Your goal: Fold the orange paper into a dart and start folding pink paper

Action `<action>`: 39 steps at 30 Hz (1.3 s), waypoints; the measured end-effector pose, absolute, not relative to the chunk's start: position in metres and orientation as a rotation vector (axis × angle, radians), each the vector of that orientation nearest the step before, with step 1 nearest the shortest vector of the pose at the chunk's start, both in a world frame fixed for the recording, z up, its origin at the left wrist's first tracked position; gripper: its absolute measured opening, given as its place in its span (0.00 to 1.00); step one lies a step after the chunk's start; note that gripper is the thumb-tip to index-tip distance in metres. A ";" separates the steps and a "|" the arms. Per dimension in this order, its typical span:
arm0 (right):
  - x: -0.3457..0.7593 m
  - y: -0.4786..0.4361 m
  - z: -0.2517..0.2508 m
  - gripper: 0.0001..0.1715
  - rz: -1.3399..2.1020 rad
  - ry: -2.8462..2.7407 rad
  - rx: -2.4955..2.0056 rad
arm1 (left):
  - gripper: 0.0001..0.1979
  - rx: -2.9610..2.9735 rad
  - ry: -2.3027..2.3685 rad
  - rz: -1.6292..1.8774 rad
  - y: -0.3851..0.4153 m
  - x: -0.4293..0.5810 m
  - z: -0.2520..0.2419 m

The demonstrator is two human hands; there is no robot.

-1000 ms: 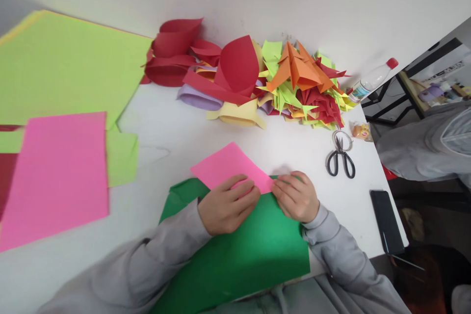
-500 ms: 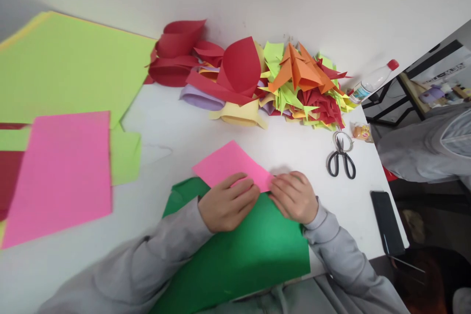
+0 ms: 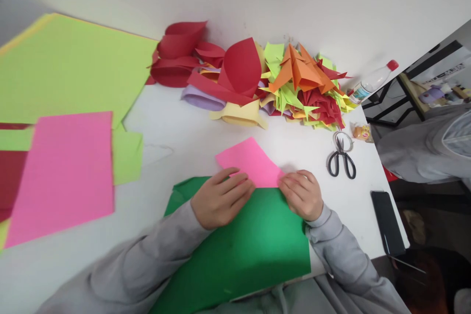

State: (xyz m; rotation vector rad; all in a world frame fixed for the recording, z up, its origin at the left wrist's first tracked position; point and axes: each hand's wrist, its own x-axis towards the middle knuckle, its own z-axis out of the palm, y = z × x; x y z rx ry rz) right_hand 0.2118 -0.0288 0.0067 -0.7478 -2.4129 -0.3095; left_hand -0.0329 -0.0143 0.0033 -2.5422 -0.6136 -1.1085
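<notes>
A small pink sheet of paper [image 3: 251, 159] is held between my two hands, over the upper edge of a large green sheet [image 3: 253, 240]. My left hand [image 3: 222, 198] grips its lower left part, fingers curled and thumb hidden. At the lower right corner, my right hand [image 3: 302, 195] pinches the paper with its fingertips. The lower edge runs straight from hand to hand, while the far corner points away from me. Whether that lower edge is a fold I cannot tell.
Left lie a larger pink sheet [image 3: 66, 171] and big lime-green sheets [image 3: 81, 68]. Curled red paper pieces [image 3: 241, 68] and folded orange shapes [image 3: 300, 71] are heaped along the wall. Scissors [image 3: 342, 159], a plastic bottle [image 3: 373, 82] and a black phone [image 3: 387, 222] are on the right.
The small pink paper has shifted right and turned a little in my hands. My right hand moved slightly right, and my hands are now farther apart along the paper's lower edge.
</notes>
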 end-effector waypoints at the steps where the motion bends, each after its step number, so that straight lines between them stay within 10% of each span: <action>1: 0.215 -0.028 0.007 0.15 -0.307 -2.404 -0.768 | 0.06 -2.527 -0.625 -1.103 -0.013 -0.036 0.004; 39: 0.219 -0.026 0.010 0.17 -0.181 -2.382 -0.796 | 0.12 -2.574 -0.598 -1.137 -0.015 -0.040 -0.016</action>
